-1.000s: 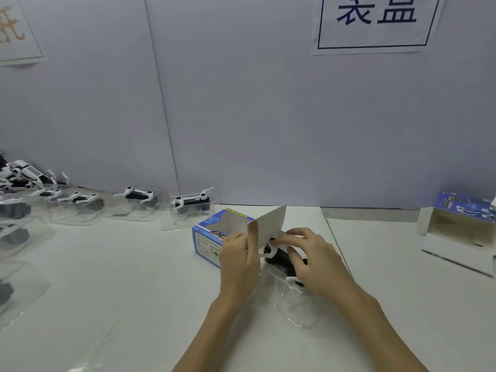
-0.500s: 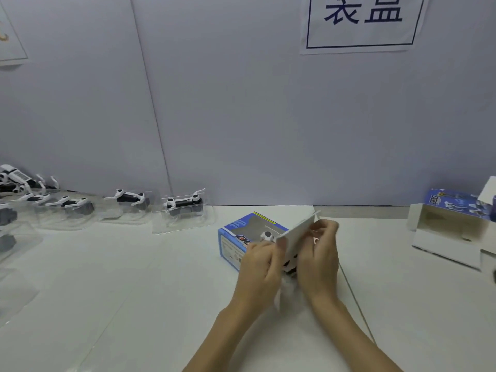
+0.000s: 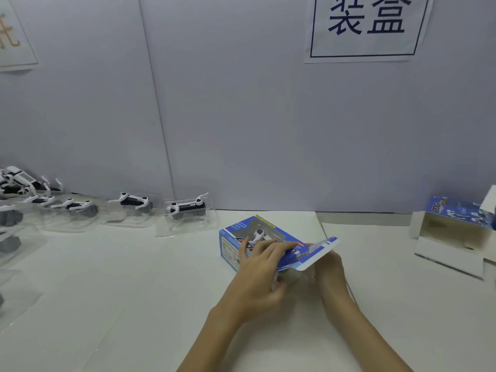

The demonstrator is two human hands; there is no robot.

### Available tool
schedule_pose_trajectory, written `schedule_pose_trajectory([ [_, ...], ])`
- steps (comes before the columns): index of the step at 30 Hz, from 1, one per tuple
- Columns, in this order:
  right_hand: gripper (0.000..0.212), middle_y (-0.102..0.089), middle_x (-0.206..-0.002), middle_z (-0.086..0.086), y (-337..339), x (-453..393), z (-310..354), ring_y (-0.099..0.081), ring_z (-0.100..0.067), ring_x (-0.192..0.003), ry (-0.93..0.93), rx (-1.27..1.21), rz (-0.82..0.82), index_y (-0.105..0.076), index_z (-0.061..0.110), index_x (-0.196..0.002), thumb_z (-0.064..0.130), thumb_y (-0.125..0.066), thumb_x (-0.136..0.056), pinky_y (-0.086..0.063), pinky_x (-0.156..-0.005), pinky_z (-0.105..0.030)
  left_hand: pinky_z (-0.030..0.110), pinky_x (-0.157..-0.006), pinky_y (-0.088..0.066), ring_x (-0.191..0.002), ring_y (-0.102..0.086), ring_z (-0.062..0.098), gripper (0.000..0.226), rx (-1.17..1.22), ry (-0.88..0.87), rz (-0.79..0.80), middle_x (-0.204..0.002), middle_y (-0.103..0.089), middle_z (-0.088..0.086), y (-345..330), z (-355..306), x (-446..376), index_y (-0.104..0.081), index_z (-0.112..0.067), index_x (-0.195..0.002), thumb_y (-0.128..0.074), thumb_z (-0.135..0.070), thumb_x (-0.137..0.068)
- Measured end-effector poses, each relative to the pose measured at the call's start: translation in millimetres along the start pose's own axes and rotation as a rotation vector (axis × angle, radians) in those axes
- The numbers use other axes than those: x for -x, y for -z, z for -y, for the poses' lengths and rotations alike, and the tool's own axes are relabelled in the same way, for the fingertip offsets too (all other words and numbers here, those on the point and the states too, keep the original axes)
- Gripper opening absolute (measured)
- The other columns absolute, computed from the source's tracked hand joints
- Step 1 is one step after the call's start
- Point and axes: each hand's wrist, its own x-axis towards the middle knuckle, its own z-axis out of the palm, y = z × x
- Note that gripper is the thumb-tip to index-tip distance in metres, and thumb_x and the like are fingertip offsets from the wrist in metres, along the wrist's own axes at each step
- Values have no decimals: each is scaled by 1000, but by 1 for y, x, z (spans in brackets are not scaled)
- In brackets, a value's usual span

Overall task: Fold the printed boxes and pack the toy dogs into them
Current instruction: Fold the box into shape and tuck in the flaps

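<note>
Two hands on blue box (image 3: pixel 252 237), left hand (image 3: pixel 257 269) gripping it, right hand (image 3: pixel 328 267) hidden under flap (image 3: pixel 316 253), grip unclear, trayed toy dogs (image 3: pixel 188 210) behind.

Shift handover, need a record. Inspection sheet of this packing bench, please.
Surface: white table, seam right of centre.
Job's things: blue printed box, toy visible in window, end flap open; toy dogs in clear trays along wall at left; open box at right.
Clutter: nothing seen.
Hands: left hand grips the box; right hand under the flap, fingers hidden.
Cables: nothing seen.
Surroundings: grey wall, sign.
</note>
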Motion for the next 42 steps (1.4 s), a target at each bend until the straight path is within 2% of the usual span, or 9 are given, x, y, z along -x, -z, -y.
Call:
schedule_pose_trajectory([
  [5,43,-73,-76,13,-11,10,1,-64,-18,-80,144,22,91,-69,37,-81,7,-49,-104,-48,-75,-34,50,-126,0,-137,-42,1,72,99,53,-48,-137,-57,-24,3,8,0,-37,-35,-149,-50,-16,-81],
  [9,43,-73,-110,7,-4,9,1,-67,-7,-91,262,92,258,-53,38,-130,11,-64,-98,-49,-74,-16,53,-120,-21,-128,-50,-1,62,278,113,-219,-123,-66,-23,8,17,-1,-42,-30,-142,-54,-3,-87],
  [15,18,-72,-87,23,-2,15,12,-66,-1,-76,460,36,27,-69,30,-103,16,-76,-94,-48,-62,-11,47,-101,-51,-127,-57,26,47,546,59,-440,-133,-61,-6,16,4,-3,-46,-36,-137,-65,-28,-95],
  [19,13,-66,-70,13,7,23,28,-51,-6,-57,556,-94,-138,-72,28,-86,39,-76,-91,-37,-53,-12,19,-109,-39,-139,-41,21,107,487,33,-377,-150,-38,-21,17,6,1,-19,-41,-157,-81,-67,-74],
  [22,17,-63,-67,14,18,28,37,-42,-8,-55,571,-123,-206,-74,27,-88,44,-75,-89,-34,-52,-13,22,-113,-40,-145,-40,23,129,438,-60,-353,-161,-32,-9,15,11,0,-7,-34,-164,-93,-54,-70],
  [26,5,-69,-78,17,29,34,50,-56,-4,-64,573,-241,-228,-73,36,-99,34,-69,-96,-45,-62,-12,18,-101,-50,-133,-55,13,95,495,-65,-551,-148,-46,-14,15,1,-9,-24,-43,-150,-89,-42,-81],
  [34,59,-50,-147,11,17,48,50,-53,-20,-137,660,-108,74,-42,34,-155,41,-54,-99,-58,-97,-53,43,-82,-64,-119,-68,26,41,899,68,-550,-131,-63,-11,29,-11,-8,-47,-41,-134,-68,-42,-99],
  [39,59,-45,-158,13,9,48,46,-49,-20,-143,619,-232,214,-36,45,-154,48,-55,-99,-51,-108,-57,39,-80,-65,-128,-64,25,33,949,119,-477,-141,-58,-9,30,-11,-8,-60,-43,-133,-61,-34,-101],
  [42,38,-65,-129,4,13,46,44,-70,-30,-114,603,-268,179,-55,42,-130,56,-51,-95,-62,-83,-59,50,-90,-61,-134,-55,29,30,840,78,-459,-135,-58,-7,28,-10,-9,-65,-32,-128,-64,-42,-100],
])
